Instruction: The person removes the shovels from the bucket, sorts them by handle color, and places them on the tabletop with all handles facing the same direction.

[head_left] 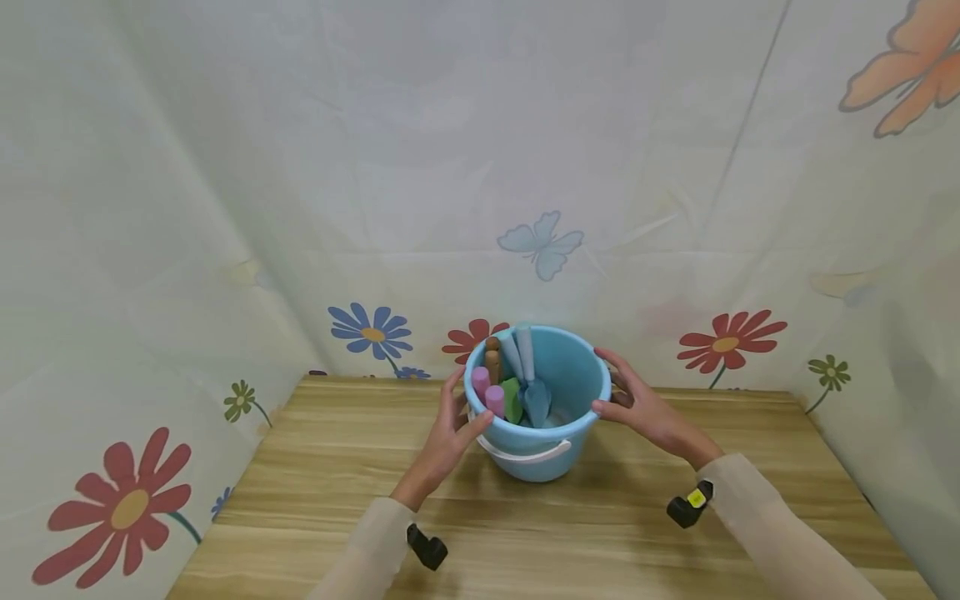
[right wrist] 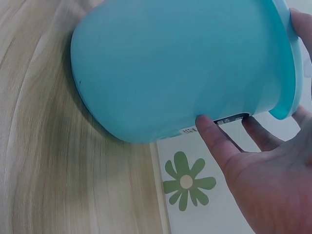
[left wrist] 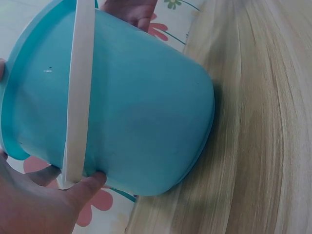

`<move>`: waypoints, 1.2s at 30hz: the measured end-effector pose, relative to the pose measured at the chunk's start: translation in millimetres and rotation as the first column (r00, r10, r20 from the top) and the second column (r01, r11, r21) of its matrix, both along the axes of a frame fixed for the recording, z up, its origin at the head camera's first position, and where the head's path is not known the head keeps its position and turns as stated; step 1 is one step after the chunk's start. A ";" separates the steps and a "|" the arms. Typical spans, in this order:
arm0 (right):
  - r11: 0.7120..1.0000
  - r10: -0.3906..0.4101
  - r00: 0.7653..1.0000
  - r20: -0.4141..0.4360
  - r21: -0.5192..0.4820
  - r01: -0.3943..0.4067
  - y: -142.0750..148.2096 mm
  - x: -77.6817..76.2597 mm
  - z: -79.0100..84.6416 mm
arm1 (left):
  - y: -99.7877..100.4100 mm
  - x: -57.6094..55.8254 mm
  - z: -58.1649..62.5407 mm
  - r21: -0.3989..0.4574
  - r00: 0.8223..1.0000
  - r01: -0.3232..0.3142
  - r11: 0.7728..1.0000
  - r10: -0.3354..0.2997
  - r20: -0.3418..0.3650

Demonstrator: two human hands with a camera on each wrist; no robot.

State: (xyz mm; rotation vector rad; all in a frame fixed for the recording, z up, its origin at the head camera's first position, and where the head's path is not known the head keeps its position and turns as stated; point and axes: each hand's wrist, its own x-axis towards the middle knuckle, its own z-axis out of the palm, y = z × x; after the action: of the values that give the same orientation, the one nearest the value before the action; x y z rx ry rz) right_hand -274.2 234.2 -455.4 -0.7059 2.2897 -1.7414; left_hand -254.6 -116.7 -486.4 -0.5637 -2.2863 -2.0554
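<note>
A light blue bucket [head_left: 577, 450] stands upright on the wooden table, its white handle [head_left: 528, 458] hanging down in front. My left hand [head_left: 442, 437] holds its left side, thumb at the rim; in the left wrist view, fingers of this hand [left wrist: 44, 207] touch the wall beside the handle. On the opposite side my right hand [head_left: 648, 410] grips the rim, with fingers spread along the wall in the right wrist view. Inside lean a blue toy trowel [head_left: 537, 402], pale blue handles [head_left: 526, 354], two pink cylindrical ends [head_left: 494, 400], a green piece [head_left: 512, 402] and a brown wooden piece [head_left: 492, 367].
The wood-grain table [head_left: 330, 500] extends to both sides of the bucket. Close behind it hangs a pale sheet [head_left: 420, 183] printed with flowers and butterflies, which also runs along the left and right. Black wrist cameras [head_left: 427, 548] sit on both sleeves.
</note>
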 end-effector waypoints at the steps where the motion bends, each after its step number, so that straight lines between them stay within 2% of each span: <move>1: 1.000 0.004 1.000 0.003 -0.005 -0.004 -1.3 -0.3 0.6 | -0.8 0.4 0.4 0.000 1.000 -0.002 1.000 0.002 -0.001; 8: 1.000 0.017 1.000 0.015 -0.015 -0.016 -10.4 -4.3 1.1 | -8.7 2.6 1.1 -0.013 0.999 -0.032 0.999 0.032 0.007; 22: 0.999 0.030 0.998 0.052 -0.017 -0.029 -30.4 -7.7 3.9 | -27.7 5.0 -1.2 -0.015 0.999 -0.052 0.999 0.052 -0.005; 36: 0.998 0.060 0.996 0.069 -0.037 -0.057 -53.2 -17.4 -0.6 | -47.3 10.2 -1.6 -0.001 0.995 -0.096 0.995 0.096 0.016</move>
State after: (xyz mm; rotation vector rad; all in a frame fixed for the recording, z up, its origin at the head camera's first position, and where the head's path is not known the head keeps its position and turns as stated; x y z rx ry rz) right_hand -291.6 181.0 -456.0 -0.6995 2.1759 -1.7558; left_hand -244.4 -164.0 -488.0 -0.4299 -2.2747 -2.0230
